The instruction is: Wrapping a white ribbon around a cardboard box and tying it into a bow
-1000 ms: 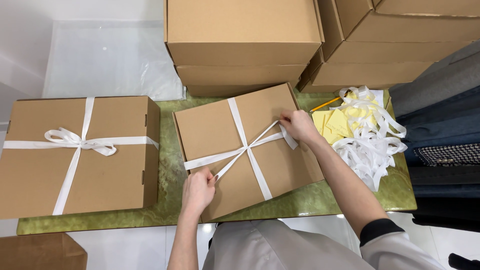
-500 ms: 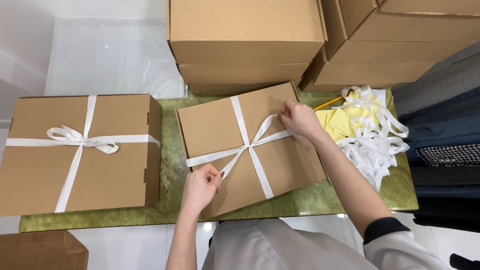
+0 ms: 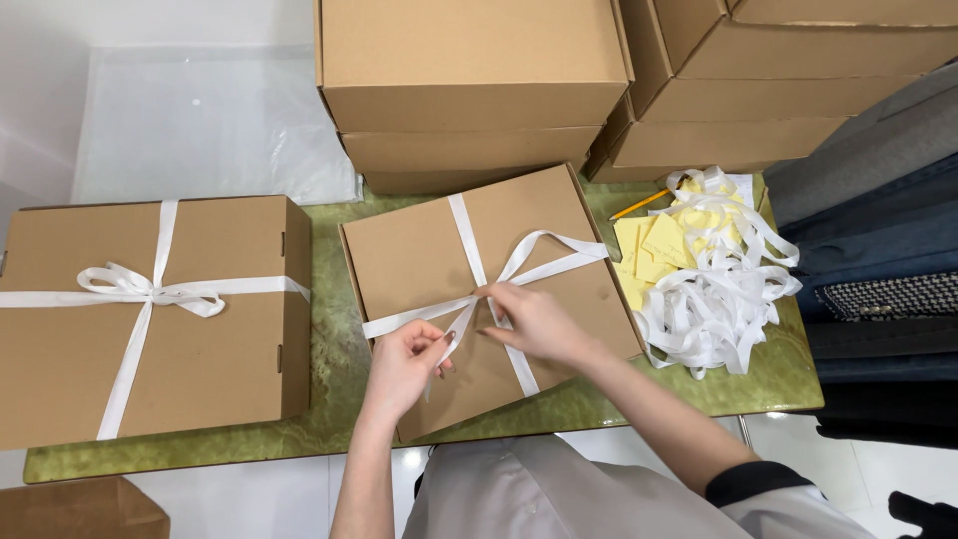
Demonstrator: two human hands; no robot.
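Stacked cardboard boxes (image 3: 479, 90) wall off far edge of tabletop (image 3: 329, 399). Ribboned box (image 3: 150, 319) blocks left. Ribbon pile (image 3: 718, 289) crowds right. Narrow green strip free between ribboned box and centre box (image 3: 419, 250); near edge open.

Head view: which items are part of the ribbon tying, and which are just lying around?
In hand:
middle cardboard box
white ribbon crossed over it
left hand pinching one ribbon end
right hand at the crossing

Lying about:
finished bowed box
stacked plain boxes
pile of loose ribbon
yellow notes
pencil
green table
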